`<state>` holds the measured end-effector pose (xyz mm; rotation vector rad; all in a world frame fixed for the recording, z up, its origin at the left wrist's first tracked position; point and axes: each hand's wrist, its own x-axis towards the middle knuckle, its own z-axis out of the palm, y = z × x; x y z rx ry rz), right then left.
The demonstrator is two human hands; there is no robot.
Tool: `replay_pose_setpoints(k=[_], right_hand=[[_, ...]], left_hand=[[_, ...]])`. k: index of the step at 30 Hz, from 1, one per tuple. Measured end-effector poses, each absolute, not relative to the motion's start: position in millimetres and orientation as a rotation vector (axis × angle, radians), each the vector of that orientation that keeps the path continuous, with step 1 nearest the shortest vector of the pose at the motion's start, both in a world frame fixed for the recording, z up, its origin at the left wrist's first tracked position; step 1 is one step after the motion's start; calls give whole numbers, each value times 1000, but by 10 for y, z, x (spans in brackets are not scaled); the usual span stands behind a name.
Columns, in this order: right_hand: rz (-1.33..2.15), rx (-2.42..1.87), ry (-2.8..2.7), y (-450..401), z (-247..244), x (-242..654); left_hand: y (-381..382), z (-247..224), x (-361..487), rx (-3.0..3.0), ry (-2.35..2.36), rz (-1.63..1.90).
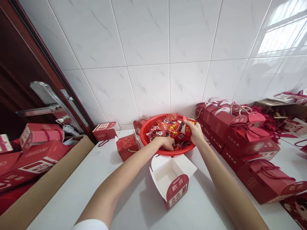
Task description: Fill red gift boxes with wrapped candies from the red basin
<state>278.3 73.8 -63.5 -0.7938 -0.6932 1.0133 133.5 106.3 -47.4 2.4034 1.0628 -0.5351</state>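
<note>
A round red basin [144,140] full of wrapped candies [174,125] stands against the tiled wall. My left hand [167,143] reaches into its front part, fingers curled down among the candies; what they hold, if anything, is hidden. At the basin's right side my right hand [195,132] pinches near a red wrapper, fingers bent over the rim; the thing between them cannot be made out. Directly in front of the basin sits an open red and white box [176,191], its flaps spread and its white inside bare.
Closed red boxes [230,131] with rope handles are stacked along the right. Smaller red boxes [127,147] stand left of the basin. A cardboard carton [51,179] of red boxes lies at the far left, beside a dark door [21,60] with a metal handle.
</note>
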Motion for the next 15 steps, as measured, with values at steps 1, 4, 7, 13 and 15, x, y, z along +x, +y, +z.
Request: replay_pose_setpoints(k=[1,4,7,13,15], right_hand=[[1012,-789,-696,740,-642,2784],[1007,-783,-704,749,-660,2786],[992,-779,-692,759,-671,2789],[993,-786,-676,761,-650,2796],[993,-789,-663,757,-640,2797]], left_hand=[[1057,-481,1321,2382,1052,-516],[1077,-513,1254,2346,1017,-419],[1154,-547,1160,2290,987,-194],[1338,-602,1018,2015,863,577],[1368,-618,1007,1930,859,701]])
